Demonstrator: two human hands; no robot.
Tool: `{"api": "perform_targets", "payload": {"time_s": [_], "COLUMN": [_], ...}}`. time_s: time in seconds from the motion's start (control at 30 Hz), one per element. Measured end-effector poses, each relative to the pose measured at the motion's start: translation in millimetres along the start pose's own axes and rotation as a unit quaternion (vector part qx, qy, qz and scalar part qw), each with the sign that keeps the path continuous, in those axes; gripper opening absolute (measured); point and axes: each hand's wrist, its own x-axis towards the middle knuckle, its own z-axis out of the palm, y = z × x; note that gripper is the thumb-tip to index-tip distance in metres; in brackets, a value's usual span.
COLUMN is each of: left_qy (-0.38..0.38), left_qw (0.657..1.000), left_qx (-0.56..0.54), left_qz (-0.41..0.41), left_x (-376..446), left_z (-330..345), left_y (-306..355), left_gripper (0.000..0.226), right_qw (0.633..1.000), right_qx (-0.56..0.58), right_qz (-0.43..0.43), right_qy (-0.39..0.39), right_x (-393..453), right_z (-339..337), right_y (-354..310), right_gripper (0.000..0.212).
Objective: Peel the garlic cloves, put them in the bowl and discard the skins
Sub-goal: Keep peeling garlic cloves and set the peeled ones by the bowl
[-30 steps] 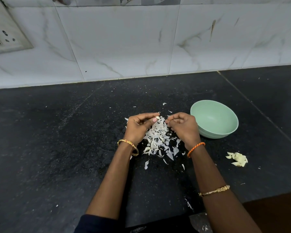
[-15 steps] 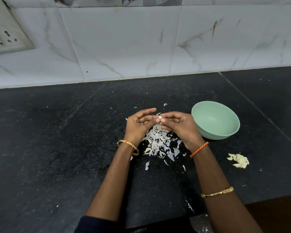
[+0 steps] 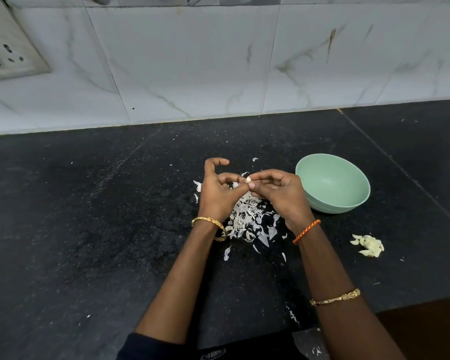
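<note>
Two hands raised over the dark table [image 3: 94, 229], above a heap of white papery skins [image 3: 247, 219]. Right of the heap, a small pile of peeled pale cloves [image 3: 369, 246]. Between both hands, one small cream garlic clove [image 3: 249, 180], long axis roughly upright, pinched by left hand [image 3: 217, 194] and right hand [image 3: 281, 196] fingers. Beyond, to the right, a mint-green bowl [image 3: 333, 187], upright. Farthest, marbled wall tiles [image 3: 192, 63].

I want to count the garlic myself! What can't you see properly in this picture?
- Small white garlic clove, head view: fingers cover most of it, so peeled or not is unclear.
- Pile of papery white skins: both hands hide part.
- Heap of pale peeled cloves: too small to count.
</note>
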Motion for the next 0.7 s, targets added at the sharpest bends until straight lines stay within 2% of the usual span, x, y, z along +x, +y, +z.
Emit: {"api": "perform_targets", "payload": {"time_s": [0.27,0.4,0.47,0.63,0.7], "left_qy": [-0.03,-0.018,-0.034,-0.049,-0.043], "left_qw": [0.999,0.999,0.999,0.998,0.998], "left_qx": [-0.031,-0.014,-0.008,-0.023,-0.022], "left_qz": [-0.018,-0.025,-0.018,-0.039,-0.051], "left_x": [-1.1,1.1,-0.6,-0.9,1.0], "left_z": [-1.1,-3.4,-4.9,-5.5,-6.4], "left_y": [1.5,-0.6,2.0,0.6,-2.4], "left_gripper": [0.045,0.021,0.009,0.015,0.01], "right_qw": [0.999,0.997,0.999,0.997,0.993], "right_qx": [0.042,0.062,0.032,-0.064,-0.103], "right_qz": [0.003,0.008,0.0,-0.04,-0.053], "right_qy": [-0.034,-0.035,-0.026,-0.003,0.01], "right_x": [-3.4,-4.5,-3.5,-0.4,0.3], "right_z": [1.9,2.1,0.9,1.2,1.2], "right_y": [0.1,0.4,0.6,1.7,2.6], "right_gripper": [0.021,0.02,0.021,0.021,0.018]}}
